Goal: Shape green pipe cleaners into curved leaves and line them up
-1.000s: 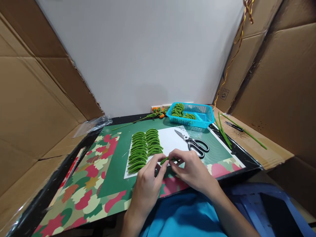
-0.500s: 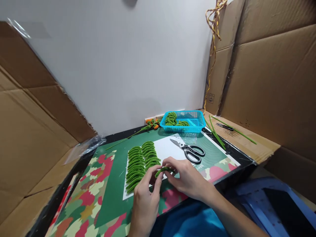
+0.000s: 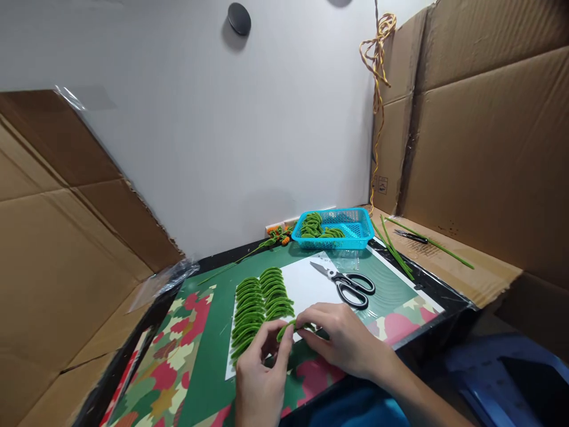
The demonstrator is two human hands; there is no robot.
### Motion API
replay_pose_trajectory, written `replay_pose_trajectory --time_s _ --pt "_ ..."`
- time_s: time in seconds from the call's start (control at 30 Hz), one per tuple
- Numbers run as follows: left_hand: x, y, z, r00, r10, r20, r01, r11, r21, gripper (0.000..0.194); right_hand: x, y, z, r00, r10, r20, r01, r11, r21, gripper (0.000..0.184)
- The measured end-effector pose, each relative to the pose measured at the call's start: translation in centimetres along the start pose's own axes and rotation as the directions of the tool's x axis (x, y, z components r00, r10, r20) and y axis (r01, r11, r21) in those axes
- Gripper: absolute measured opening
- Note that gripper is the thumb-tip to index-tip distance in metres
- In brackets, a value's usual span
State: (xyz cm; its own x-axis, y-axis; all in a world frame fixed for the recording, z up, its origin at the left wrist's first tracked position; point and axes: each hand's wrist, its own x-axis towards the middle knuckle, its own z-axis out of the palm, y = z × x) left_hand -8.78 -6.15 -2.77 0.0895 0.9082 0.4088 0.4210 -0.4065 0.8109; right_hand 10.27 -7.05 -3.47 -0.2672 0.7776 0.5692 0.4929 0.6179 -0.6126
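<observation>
Between my two hands is a short curved piece of fuzzy green pipe cleaner (image 3: 284, 330). My left hand (image 3: 263, 367) pinches its left end with thumb and fingertips. Further along the same piece, the fingers of my right hand (image 3: 342, 338) are closed on it. Just beyond my left hand, two columns of similar curved green pieces (image 3: 249, 308) lie on a sheet of white paper (image 3: 306, 281). Scissors (image 3: 347, 283) with black and white handles rest partly on the paper, their blades slightly apart and pointing away to the left.
A blue plastic basket (image 3: 362, 240) at the back holds more green pieces. Left of it lie orange and green fuzzy flowers (image 3: 280, 233). Green stems (image 3: 395, 252) and small black-handled snips (image 3: 411, 236) are on the right. Cardboard walls (image 3: 484, 130) flank the green mat (image 3: 208, 338).
The view has tilted upward, so everything sits lower in the picture. Both hands keep hold of the green pipe cleaner, with the fingers shifted slightly.
</observation>
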Motion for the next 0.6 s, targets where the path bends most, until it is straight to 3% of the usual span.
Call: replay_pose_trajectory --time_s 0.2,0.6 --pt "-0.3 -0.5 -0.2 0.995 -0.082 0.058 0.086 0.992 -0.088 0.043 -0.1 0.3 0.6 0.995 -0.078 -0.062 0.078 0.997 -0.015 0.014" --pt "-0.2 -1.8 -0.2 0.982 -0.132 0.136 0.153 0.976 -0.154 0.044 -0.5 0.6 1.0 0.996 -0.07 -0.059 0.061 0.99 -0.131 0.006"
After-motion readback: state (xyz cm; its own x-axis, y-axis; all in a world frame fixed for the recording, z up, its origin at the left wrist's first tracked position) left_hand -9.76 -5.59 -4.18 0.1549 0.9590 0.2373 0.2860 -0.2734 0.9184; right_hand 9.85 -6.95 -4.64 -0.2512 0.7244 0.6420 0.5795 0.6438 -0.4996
